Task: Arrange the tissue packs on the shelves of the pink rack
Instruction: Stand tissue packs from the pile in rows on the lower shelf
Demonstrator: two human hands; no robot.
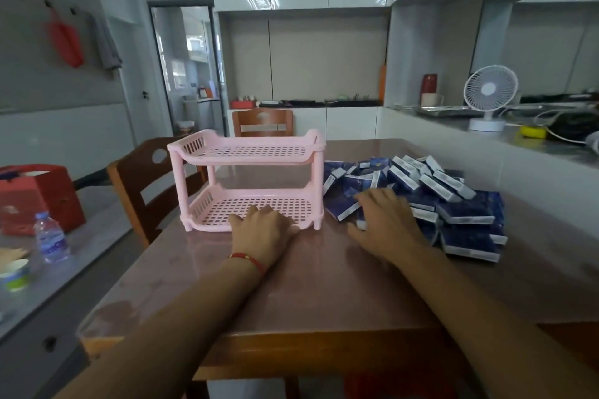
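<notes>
Pink rack (246, 179) stands on the worktop (308, 285), two perforated shelves, both bare. Left hand (262, 230) lies at the front edge of the lower shelf, fingers curled over its rim, red cord at the wrist. Tissue packs (421, 197), dark blue with white ends, lie in a loose heap just right of the rack. Right hand (385, 220) rests on the near edge of the heap, fingers spread and relaxed; blurred, so whether it grips a pack cannot be told. White desk fan (489, 97) sits on the ledge behind.
</notes>
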